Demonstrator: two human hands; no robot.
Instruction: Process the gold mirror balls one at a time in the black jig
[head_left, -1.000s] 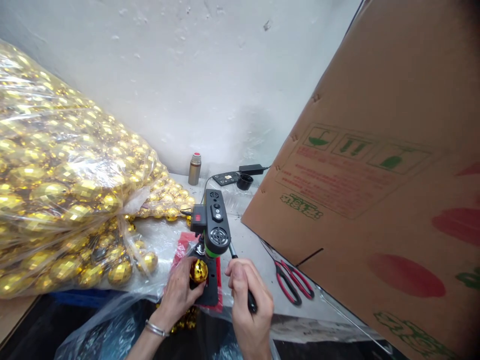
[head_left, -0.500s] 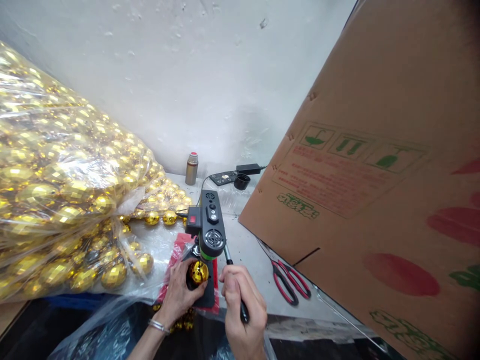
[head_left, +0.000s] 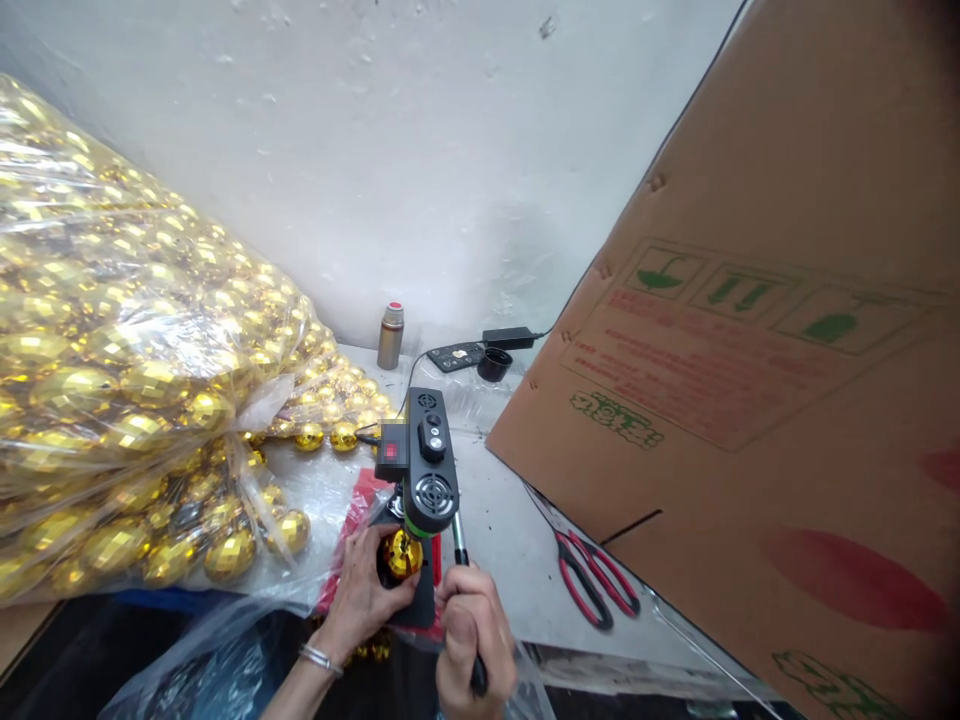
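Observation:
A shiny gold faceted ball [head_left: 403,554] sits beneath the head of a small black bench press [head_left: 433,460] with round vents and buttons on top. Thumb and fingers of my left hand [head_left: 367,580] close around the ball from its left side and hold it on the black base. My right hand [head_left: 476,635] is wrapped around the black grip of the press's metal lever [head_left: 460,535], to the right of the head. The spot where the head meets the ball is partly hidden.
A clear bag of gold balls [head_left: 150,380] fills the left. Red-handled scissors [head_left: 596,580] lie beside a large cardboard box [head_left: 712,300] on the right. Behind the press stand a metal bottle [head_left: 390,338], a black cup [head_left: 494,364] and a power adapter [head_left: 508,338].
My right hand has drawn the lever lower and nearer to me. The left hand still holds the ball under the head. The whole view has shifted slightly.

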